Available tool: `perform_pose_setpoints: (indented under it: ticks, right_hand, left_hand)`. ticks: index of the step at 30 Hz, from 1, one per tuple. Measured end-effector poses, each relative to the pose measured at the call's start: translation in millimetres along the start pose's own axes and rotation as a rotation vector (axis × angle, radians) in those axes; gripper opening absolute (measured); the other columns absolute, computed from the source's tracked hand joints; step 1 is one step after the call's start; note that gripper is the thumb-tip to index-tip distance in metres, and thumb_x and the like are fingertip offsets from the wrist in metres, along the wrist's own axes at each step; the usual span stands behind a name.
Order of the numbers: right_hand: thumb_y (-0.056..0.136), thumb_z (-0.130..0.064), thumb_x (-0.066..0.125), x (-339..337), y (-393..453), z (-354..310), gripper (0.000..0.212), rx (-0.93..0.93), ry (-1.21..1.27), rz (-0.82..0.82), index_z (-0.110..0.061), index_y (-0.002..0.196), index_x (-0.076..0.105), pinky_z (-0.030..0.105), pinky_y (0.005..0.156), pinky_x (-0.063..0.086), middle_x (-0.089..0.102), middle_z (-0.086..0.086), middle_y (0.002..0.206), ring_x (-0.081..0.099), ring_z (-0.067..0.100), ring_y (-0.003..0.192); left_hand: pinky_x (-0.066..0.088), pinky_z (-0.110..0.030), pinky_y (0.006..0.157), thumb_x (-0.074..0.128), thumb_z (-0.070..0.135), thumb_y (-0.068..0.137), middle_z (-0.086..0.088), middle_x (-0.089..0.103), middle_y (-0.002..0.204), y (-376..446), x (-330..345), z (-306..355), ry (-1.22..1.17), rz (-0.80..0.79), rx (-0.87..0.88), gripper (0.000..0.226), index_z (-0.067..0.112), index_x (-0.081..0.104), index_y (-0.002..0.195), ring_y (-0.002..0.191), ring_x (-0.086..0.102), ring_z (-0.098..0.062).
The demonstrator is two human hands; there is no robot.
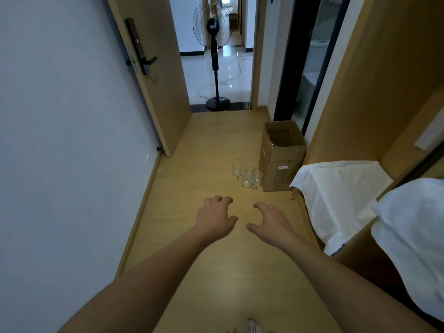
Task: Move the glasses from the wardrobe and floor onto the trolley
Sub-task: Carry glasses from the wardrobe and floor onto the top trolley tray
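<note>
Several clear glasses (pixel 247 175) stand in a small cluster on the wooden floor (pixel 204 152), just left of a cardboard box. Both my arms stretch forward over the floor. My left hand (pixel 216 217) and my right hand (pixel 269 222) hover short of the glasses with fingers loosely curled, holding nothing. Two white cloth-covered shelves (pixel 336 195) jut out at the right; I cannot tell whether they belong to the trolley. The wardrobe's wooden side (pixel 372 92) rises at the right.
An open cardboard box (pixel 281 155) stands against the wardrobe. A wooden door (pixel 153 75) with a black lock hangs open at the left. A black pedestal fan (pixel 215 68) stands in the doorway beyond. A white wall (pixel 60 140) runs along the left.
</note>
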State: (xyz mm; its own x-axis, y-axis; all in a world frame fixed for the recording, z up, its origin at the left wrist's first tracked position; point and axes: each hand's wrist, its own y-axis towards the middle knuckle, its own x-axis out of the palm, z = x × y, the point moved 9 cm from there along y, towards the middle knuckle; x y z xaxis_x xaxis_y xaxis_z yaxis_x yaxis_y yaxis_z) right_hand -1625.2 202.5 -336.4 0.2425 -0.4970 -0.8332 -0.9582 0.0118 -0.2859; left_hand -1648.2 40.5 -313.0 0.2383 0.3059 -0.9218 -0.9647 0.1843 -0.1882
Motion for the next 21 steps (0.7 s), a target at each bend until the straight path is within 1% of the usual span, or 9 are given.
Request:
perform_pose_setpoints:
  ticks: [5,10,16,21]
  right_hand:
    - [0.089,-0.054,0.067,-16,67,4,0.071,0.002,0.007,-0.034,-0.030,0.150,0.040,0.044,0.109,0.043,0.045,0.000,0.151,0.042,0.025,0.137]
    - [0.088,-0.054,0.068,-19,118,0,0.071,0.010,-0.007,-0.068,-0.029,0.150,0.041,0.044,0.110,0.042,0.046,0.000,0.151,0.042,0.025,0.137]
    - [0.088,-0.054,0.068,-21,196,-12,0.071,0.048,-0.016,-0.067,-0.029,0.149,0.041,0.044,0.110,0.042,0.046,0.000,0.150,0.043,0.024,0.137]
    - [0.087,-0.054,0.069,-16,268,-23,0.072,0.127,-0.015,-0.068,-0.028,0.149,0.042,0.041,0.110,0.042,0.047,0.000,0.150,0.044,0.024,0.137]
  left_hand:
    - [0.043,-0.043,0.105,0.060,0.045,0.093,-0.004,0.049,0.146,70,-8,4,-0.015,-0.010,-0.009,0.058,0.024,0.046,0.145,0.134,0.039,-0.028]
    - [0.041,-0.044,0.108,0.059,0.045,0.094,-0.005,0.047,0.149,123,-9,-7,-0.033,-0.049,-0.027,0.059,0.024,0.044,0.147,0.137,0.037,-0.028]
    - [0.041,-0.045,0.108,0.059,0.046,0.094,-0.005,0.047,0.149,208,-18,-30,-0.043,-0.060,0.016,0.058,0.024,0.044,0.146,0.137,0.038,-0.029]
    - [0.042,-0.043,0.107,0.060,0.046,0.094,-0.005,0.049,0.147,288,-20,-58,-0.054,-0.116,0.056,0.058,0.024,0.045,0.146,0.135,0.039,-0.028]
